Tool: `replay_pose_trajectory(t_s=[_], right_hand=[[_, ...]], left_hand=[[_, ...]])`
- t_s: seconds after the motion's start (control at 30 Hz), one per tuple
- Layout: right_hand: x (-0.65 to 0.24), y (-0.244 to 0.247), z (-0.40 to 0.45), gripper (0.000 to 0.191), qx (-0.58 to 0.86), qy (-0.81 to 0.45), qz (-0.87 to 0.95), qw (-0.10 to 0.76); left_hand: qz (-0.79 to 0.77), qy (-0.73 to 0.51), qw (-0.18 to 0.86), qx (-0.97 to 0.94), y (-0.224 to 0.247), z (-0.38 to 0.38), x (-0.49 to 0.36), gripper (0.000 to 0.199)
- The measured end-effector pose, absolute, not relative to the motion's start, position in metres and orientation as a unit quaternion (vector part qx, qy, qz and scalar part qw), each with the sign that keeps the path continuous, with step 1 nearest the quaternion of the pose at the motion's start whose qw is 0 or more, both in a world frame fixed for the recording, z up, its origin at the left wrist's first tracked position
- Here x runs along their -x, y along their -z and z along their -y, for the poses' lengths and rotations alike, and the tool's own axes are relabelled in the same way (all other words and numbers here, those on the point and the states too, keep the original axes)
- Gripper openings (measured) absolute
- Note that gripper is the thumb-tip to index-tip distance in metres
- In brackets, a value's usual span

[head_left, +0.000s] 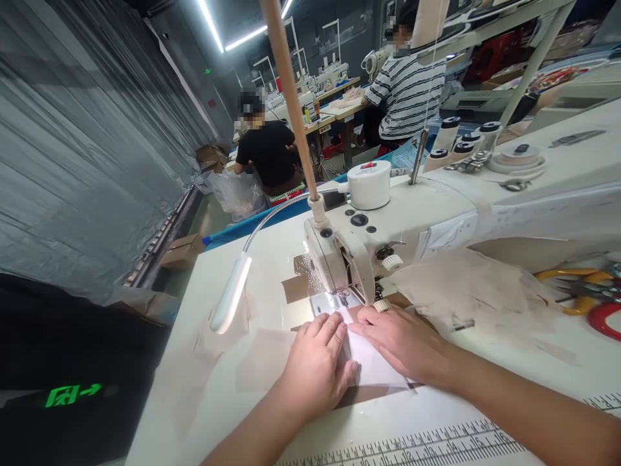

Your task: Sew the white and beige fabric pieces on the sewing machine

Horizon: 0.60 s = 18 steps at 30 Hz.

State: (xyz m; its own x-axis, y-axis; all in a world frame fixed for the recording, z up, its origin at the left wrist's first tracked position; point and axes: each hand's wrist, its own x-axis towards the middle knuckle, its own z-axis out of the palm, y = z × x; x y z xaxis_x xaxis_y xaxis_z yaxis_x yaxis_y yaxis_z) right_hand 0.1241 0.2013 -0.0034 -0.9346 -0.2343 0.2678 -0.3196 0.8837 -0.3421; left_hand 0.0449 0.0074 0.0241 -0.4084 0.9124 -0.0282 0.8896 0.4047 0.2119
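Note:
A sewing machine (334, 259) stands on a white table, its needle area lit just beyond my hands. White fabric (371, 359) lies under both hands and reaches toward the presser foot (343, 298). My left hand (317, 362) rests flat on the fabric's left side, fingers stretched forward and thumb apart. On the right side, my right hand (405, 340) has its fingers bent and pressed together at the fabric's edge; whether they pinch it is hidden. Sheer beige fabric (264, 359) spreads to the left of my left hand.
A lamp (231, 294) on a bent neck stands left of the machine. Crumpled sheer fabric (475, 291), yellow-handled scissors (577, 304) and a red handle (604, 320) lie right. A printed ruler (436, 446) crosses the front edge. Two people sit at machines behind.

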Motion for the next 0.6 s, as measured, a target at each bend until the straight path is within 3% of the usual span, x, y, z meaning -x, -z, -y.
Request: replay_pose_trajectory(t_s=[0.4, 0.6], right_hand=[[-0.118, 0.006, -0.201, 0.033, -0.115, -0.226, 0.961, 0.110], [-0.121, -0.008, -0.208, 0.036, -0.119, -0.286, 0.949, 0.064]], left_hand=[[-0.838, -0.102, 0.037, -0.535, -0.017, -0.014, -0.040, 0.057], [-0.830, -0.102, 0.067, -0.544, -0.029, -0.001, -0.039, 0.058]])
